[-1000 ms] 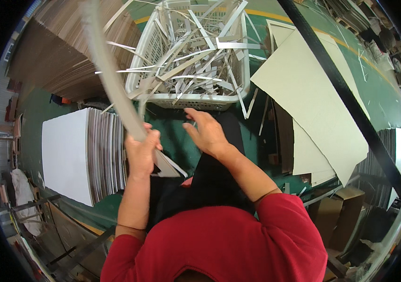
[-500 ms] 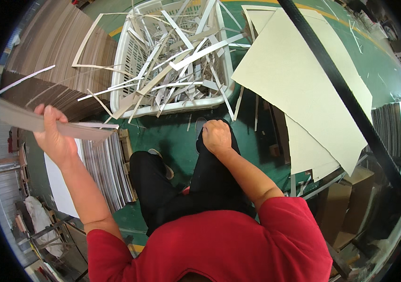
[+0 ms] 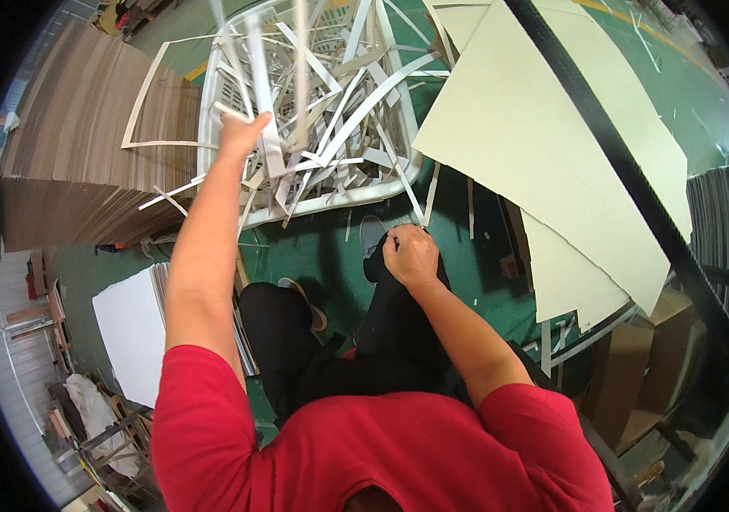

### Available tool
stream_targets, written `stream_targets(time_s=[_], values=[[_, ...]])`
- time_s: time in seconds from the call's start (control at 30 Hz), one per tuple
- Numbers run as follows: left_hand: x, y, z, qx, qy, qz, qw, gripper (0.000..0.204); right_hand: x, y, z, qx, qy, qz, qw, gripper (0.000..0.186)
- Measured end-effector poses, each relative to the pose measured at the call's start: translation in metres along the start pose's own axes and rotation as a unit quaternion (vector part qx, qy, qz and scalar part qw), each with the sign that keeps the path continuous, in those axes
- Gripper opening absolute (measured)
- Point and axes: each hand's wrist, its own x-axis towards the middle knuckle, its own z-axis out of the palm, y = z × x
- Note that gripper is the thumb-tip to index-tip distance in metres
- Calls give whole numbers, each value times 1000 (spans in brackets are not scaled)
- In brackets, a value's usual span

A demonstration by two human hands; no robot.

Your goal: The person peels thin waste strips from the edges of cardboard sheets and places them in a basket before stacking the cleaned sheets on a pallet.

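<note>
Two bare hands: the right hand (image 3: 412,253) curls, seemingly empty, on a black trouser leg (image 3: 394,324); ahead and leftward, the left hand (image 3: 242,135) reaches over a white slatted plastic basket (image 3: 343,200). Flat white card-like strips (image 3: 271,141) blur against it; gripped or released, I can't tell. Left of it overhangs a thin cream frame-shaped offcut (image 3: 164,143): a swinging strip could snag that, spilling scraps.
</note>
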Motion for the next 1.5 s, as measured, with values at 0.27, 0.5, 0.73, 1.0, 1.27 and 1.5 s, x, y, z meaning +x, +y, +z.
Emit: stream_targets(time_s=[0.27,0.5,0.73,1.0,1.27,1.5], values=[[-14,18,97,243,78,63,965,62,4,10,-7,6,-2,31,999,4],[-40,41,143,279,-140,144,939,42,8,25,7,1,2,54,999,3],[-44,28,146,304,-208,114,923,35,7,33,15,45,42,89,994,4],[-66,-40,-32,78,-46,-74,993,45,-6,54,36,19,32,76,996,5],[-59,-29,-76,71,106,14,992,76,2,9,5,47,30,90,994,8],[-146,-17,32,-11,-6,179,984,49,8,-10,-22,146,-55,235,959,33]])
